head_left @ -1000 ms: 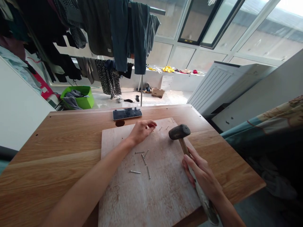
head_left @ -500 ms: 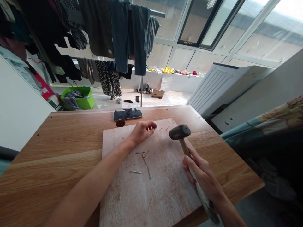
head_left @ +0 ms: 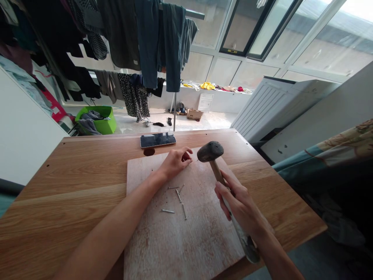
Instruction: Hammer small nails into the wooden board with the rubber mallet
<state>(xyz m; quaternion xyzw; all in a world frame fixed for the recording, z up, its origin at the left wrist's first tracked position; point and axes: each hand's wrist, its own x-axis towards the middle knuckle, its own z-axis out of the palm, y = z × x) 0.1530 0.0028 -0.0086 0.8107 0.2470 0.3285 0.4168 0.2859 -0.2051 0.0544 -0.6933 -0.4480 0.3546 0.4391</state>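
My right hand (head_left: 237, 200) is wrapped round the wooden handle of a hammer (head_left: 210, 151). Its thick dark head is raised over the far right part of a worn wooden board (head_left: 204, 237). Near the board's far edge, my left hand (head_left: 176, 161) pinches what looks like a nail, mostly hidden by the fingertips. Just right of those fingers a thin nail (head_left: 197, 160) stands in the board, partly behind the hammer head. Several loose nails (head_left: 178, 195) lie on the middle of the board, near small holes.
The board rests on a wooden table (head_left: 87, 186). A phone (head_left: 158, 140) lies beyond it, beside a round dark hole (head_left: 149, 152). Behind the table stand a green basket (head_left: 106, 124) with cloth and a rack of hanging clothes (head_left: 147, 42). A curtain (head_left: 329, 149) hangs at the right.
The hammer has moved left and farther over the board, nearer my left hand; its head now covers part of the standing nails. My left hand has stayed almost in place.
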